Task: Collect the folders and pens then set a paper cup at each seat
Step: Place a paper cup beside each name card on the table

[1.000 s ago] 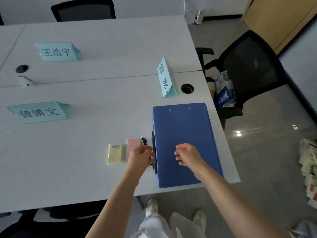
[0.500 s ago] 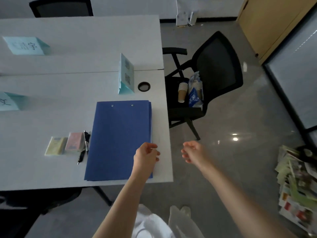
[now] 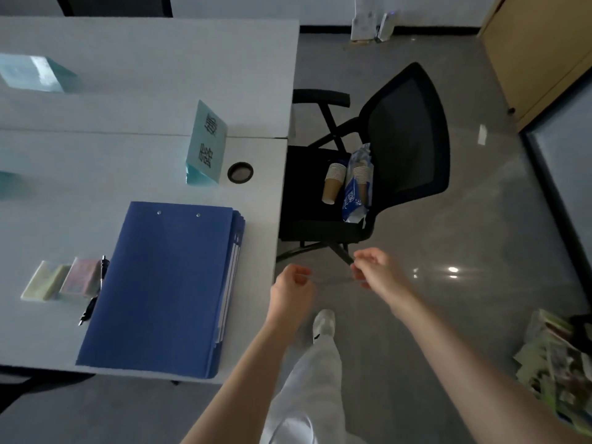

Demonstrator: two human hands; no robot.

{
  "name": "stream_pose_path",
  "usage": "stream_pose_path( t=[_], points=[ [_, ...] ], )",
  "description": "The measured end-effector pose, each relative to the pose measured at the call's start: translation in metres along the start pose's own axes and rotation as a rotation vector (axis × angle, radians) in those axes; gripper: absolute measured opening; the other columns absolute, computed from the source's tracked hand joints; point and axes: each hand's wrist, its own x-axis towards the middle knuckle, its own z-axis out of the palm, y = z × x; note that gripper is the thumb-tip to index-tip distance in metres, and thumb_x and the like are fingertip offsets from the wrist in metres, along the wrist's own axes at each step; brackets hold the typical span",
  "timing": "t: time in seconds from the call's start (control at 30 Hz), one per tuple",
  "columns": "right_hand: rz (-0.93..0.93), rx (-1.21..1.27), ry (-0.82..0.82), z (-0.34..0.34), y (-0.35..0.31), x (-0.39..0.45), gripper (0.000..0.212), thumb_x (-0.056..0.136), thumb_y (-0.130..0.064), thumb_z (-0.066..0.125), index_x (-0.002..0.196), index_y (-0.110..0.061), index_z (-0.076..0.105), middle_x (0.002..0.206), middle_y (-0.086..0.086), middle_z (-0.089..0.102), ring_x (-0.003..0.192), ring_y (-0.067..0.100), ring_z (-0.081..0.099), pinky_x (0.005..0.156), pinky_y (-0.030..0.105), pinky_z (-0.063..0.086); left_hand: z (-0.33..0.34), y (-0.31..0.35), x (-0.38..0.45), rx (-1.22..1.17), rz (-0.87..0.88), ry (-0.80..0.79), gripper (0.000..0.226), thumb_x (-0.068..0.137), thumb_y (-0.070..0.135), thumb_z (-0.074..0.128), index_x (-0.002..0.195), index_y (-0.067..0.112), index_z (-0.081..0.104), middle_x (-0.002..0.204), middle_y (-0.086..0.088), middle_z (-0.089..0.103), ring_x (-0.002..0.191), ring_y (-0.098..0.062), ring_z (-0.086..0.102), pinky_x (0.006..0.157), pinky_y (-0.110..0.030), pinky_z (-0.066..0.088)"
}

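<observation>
- blue plastic folders (image 3: 163, 283) lie stacked at the table edge, black pens (image 3: 94, 293) beside, seemingly collected;
- brown paper cups (image 3: 333, 184) wait on the black mesh chair (image 3: 407, 139);
- left hand (image 3: 290, 291) and right hand (image 3: 376, 272), loosely curled, hold nothing clearly visible.

**Little legible text from here**

I see two dark Chinese characters on the teal name card (image 3: 206, 145) standing on the surface (image 3: 144, 59), too tilted for me to read. White print on the blue cup sleeve wrapper (image 3: 352, 197) on the chair (image 3: 407, 136) is too small to read.
</observation>
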Motion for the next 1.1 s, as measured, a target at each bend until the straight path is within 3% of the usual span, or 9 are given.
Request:
stream_pose_path(
  t=[0.13, 0.27, 0.43, 0.57, 0.67, 0.87, 0.97, 1.03, 1.1],
  points=[
    [-0.004, -0.058, -0.046, -0.016, -0.031, 0.068, 0.02, 0.094, -0.008, 0.05, 0.112, -0.011, 0.058, 0.097, 0.009, 0.065, 0.083, 0.019, 0.061, 0.082, 0.037, 0.051, 0.021, 0.035, 0.056, 0.031, -0.001, 0.022, 0.024, 0.09, 0.009, 0.054, 0.107, 0.026, 0.059, 0.097, 0.005, 0.063, 0.083, -0.012, 0.059, 0.069, -0.023, 0.049],
    [-0.018, -0.109, -0.118, -0.03, -0.068, 0.129, 0.02, 0.097, -0.013, 0.048, 0.116, -0.013, 0.056, 0.1, 0.006, 0.064, 0.087, 0.017, 0.061, 0.073, 0.03, 0.052, 0.037, 0.071, 0.112, 0.028, -0.051, 0.054, 0.026, 0.089, 0.012, 0.056, 0.112, 0.021, 0.063, 0.095, 0.006, 0.063, 0.073, 0.0, 0.054, 0.048, -0.008, 0.038],
    [-0.009, -0.169, -0.215, -0.051, -0.109, 0.216, 0.025, 0.098, -0.014, 0.048, 0.122, -0.012, 0.055, 0.106, 0.009, 0.065, 0.094, 0.022, 0.062, 0.086, 0.04, 0.053, 0.055, 0.118, 0.187, -0.02, -0.089, 0.066, 0.029, 0.09, 0.014, 0.059, 0.119, 0.019, 0.061, 0.11, -0.001, 0.068, 0.092, -0.016, 0.064, 0.074, -0.025, 0.054],
    [-0.026, -0.222, -0.261, -0.06, -0.131, 0.283, 0.028, 0.097, -0.012, 0.049, 0.124, -0.009, 0.056, 0.099, 0.005, 0.064, 0.09, 0.022, 0.062, 0.088, 0.044, 0.053, 0.072, 0.141, 0.238, 0.018, -0.078, 0.072, 0.036, 0.091, 0.015, 0.062, 0.126, 0.016, 0.057, 0.119, 0.0, 0.063, 0.09, -0.008, 0.055, 0.059, -0.012, 0.04],
    [-0.076, -0.302, -0.305, -0.054, -0.142, 0.339, 0.027, 0.097, -0.011, 0.048, 0.123, -0.008, 0.055, 0.109, 0.012, 0.063, 0.103, 0.03, 0.062, 0.091, 0.044, 0.051, 0.088, 0.147, 0.284, 0.075, -0.085, 0.075, 0.044, 0.09, 0.018, 0.064, 0.132, 0.016, 0.052, 0.127, -0.001, 0.058, 0.095, -0.009, 0.053, 0.068, -0.017, 0.042],
    [-0.166, -0.506, -0.307, -0.008, -0.131, 0.466, 0.037, 0.097, -0.014, 0.047, 0.134, -0.008, 0.049, 0.133, 0.011, 0.055, 0.121, 0.026, 0.053, 0.092, 0.024, 0.04, 0.139, 0.119, 0.396, 0.156, -0.138, 0.104, 0.063, 0.087, 0.017, 0.07, 0.143, 0.013, 0.041, 0.143, -0.009, 0.044, 0.124, -0.022, 0.049, 0.09, -0.025, 0.042],
    [-0.19, -0.644, -0.34, 0.009, -0.127, 0.514, 0.045, 0.097, -0.012, 0.048, 0.14, -0.003, 0.043, 0.139, 0.015, 0.051, 0.127, 0.027, 0.048, 0.095, 0.022, 0.037, 0.156, 0.098, 0.439, 0.231, -0.16, 0.091, 0.072, 0.087, 0.015, 0.071, 0.148, 0.014, 0.033, 0.146, -0.012, 0.039, 0.13, -0.027, 0.045, 0.102, -0.031, 0.042],
    [-0.185, -0.741, -0.382, 0.017, -0.122, 0.542, 0.046, 0.097, -0.01, 0.047, 0.14, 0.0, 0.04, 0.137, 0.017, 0.051, 0.126, 0.03, 0.049, 0.094, 0.023, 0.039, 0.165, 0.084, 0.463, 0.293, -0.158, 0.043, 0.077, 0.087, 0.018, 0.07, 0.151, 0.015, 0.028, 0.148, -0.013, 0.036, 0.132, -0.031, 0.041, 0.107, -0.04, 0.041],
    [-0.199, -0.839, -0.426, 0.022, -0.115, 0.562, 0.032, 0.096, -0.007, 0.046, 0.126, 0.006, 0.049, 0.116, 0.015, 0.058, 0.113, 0.033, 0.054, 0.085, 0.027, 0.044, 0.173, 0.071, 0.483, 0.346, -0.166, 0.01, 0.083, 0.085, 0.021, 0.072, 0.153, 0.017, 0.024, 0.15, -0.014, 0.034, 0.134, -0.033, 0.038, 0.109, -0.044, 0.04]
  ],
)
